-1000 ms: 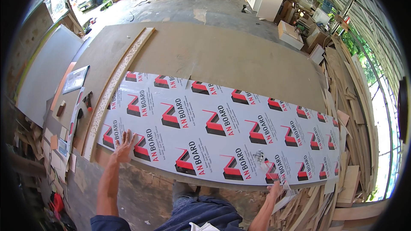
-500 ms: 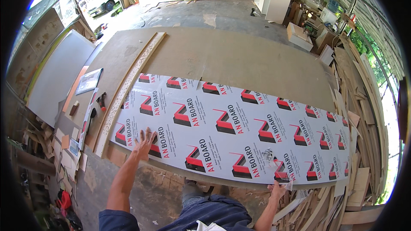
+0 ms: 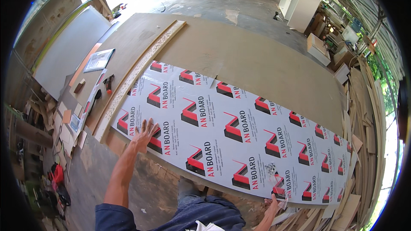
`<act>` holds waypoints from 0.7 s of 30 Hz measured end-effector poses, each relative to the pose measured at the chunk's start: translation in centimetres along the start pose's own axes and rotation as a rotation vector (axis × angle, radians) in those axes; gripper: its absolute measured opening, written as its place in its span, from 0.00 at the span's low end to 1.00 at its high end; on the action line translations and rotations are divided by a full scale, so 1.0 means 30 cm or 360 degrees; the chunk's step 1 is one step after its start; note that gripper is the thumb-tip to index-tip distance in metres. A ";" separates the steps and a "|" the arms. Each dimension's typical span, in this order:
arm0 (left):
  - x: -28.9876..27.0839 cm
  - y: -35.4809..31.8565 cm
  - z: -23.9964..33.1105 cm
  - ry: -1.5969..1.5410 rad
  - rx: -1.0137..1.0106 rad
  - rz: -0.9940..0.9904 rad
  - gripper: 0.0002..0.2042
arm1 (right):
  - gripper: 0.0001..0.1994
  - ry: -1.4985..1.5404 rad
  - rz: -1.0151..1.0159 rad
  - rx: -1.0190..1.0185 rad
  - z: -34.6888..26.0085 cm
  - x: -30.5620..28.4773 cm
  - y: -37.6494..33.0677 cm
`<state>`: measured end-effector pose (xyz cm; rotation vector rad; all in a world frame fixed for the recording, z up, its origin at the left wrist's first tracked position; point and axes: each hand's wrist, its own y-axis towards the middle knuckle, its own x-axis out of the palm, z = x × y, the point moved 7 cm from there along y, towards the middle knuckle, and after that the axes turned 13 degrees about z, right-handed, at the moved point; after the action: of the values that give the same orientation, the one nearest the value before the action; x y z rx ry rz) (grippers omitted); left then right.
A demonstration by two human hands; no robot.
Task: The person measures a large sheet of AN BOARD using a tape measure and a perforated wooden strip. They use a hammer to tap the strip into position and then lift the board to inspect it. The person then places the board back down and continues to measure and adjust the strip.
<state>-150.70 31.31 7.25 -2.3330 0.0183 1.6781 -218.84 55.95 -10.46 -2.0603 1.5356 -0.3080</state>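
A long white panel [image 3: 239,124] printed with repeated red and black marks lies across a big brown board table [image 3: 257,60]. My left hand [image 3: 143,133] rests flat on the panel's near left part, fingers spread. My right hand [image 3: 274,203] grips the panel's near edge further right, where a torn bit of clear film sticks up. A long pale wooden strip [image 3: 137,70] lies beside the panel's left end.
Small tools and a booklet [image 3: 99,60] lie on the table's left side. Wood offcuts pile up along the right [image 3: 355,124] and left [image 3: 55,119]. White cabinets [image 3: 302,6] stand far back on the concrete floor.
My view has shifted forward and right over the panel. My left hand stays pressed on the panel's left part; the right hand keeps its hold on the near edge.
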 end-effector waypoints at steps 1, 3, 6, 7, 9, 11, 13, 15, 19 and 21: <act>0.000 0.028 0.006 -0.0006 0.0033 0.0042 0.72 | 0.22 -0.0112 -0.0027 -0.0037 0.034 -0.015 0.054; -0.015 0.038 0.018 -0.0033 0.0041 0.0034 0.71 | 0.22 -0.0196 -0.0023 0.0151 0.067 -0.044 0.122; -0.034 0.033 0.007 -0.0096 0.0001 0.0005 0.71 | 0.24 -0.0219 -0.0051 0.0104 0.072 -0.035 0.136; -0.032 0.030 0.006 -0.0120 -0.0013 -0.0011 0.70 | 0.24 -0.0228 -0.0041 0.0113 0.074 -0.036 0.135; -0.038 0.029 0.005 -0.0134 -0.0011 -0.0010 0.69 | 0.24 -0.0222 0.0006 0.0102 0.073 -0.034 0.137; -0.034 0.031 0.000 -0.0136 -0.0011 -0.0031 0.69 | 0.23 -0.0203 0.0081 0.0069 0.042 -0.031 0.095; -0.024 0.040 -0.003 -0.0127 -0.0009 -0.0058 0.69 | 0.23 -0.0194 0.0107 0.0066 0.038 -0.034 0.089; -0.016 0.045 -0.005 -0.0145 -0.0023 -0.0079 0.68 | 0.22 -0.0195 0.0118 0.0092 0.047 -0.044 0.099; -0.023 0.048 -0.012 -0.0152 -0.0026 -0.0050 0.67 | 0.22 -0.0195 0.0116 0.0173 0.080 -0.064 0.142; -0.020 0.054 -0.009 -0.0188 -0.0018 -0.0065 0.66 | 0.23 -0.0180 0.0112 0.0180 0.098 -0.075 0.160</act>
<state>-150.91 29.60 7.55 -2.2226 -0.0614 1.7977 -222.04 57.93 -15.21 -1.8992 1.4842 -0.2418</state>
